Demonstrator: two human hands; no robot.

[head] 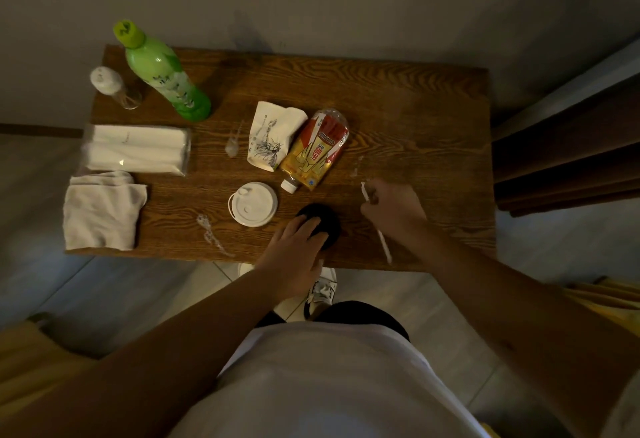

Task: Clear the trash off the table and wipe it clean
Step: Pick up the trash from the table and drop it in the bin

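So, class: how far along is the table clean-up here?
Nothing looks done yet. In hand: the right hand holds a white straw; the left hand rests on a black lid. Left: crushed bottle, paper cup, white lid, spills needing the cloth.

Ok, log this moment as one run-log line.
left hand: on black lid | right hand: shut on white straw | crushed bottle, paper cup, white lid: on table
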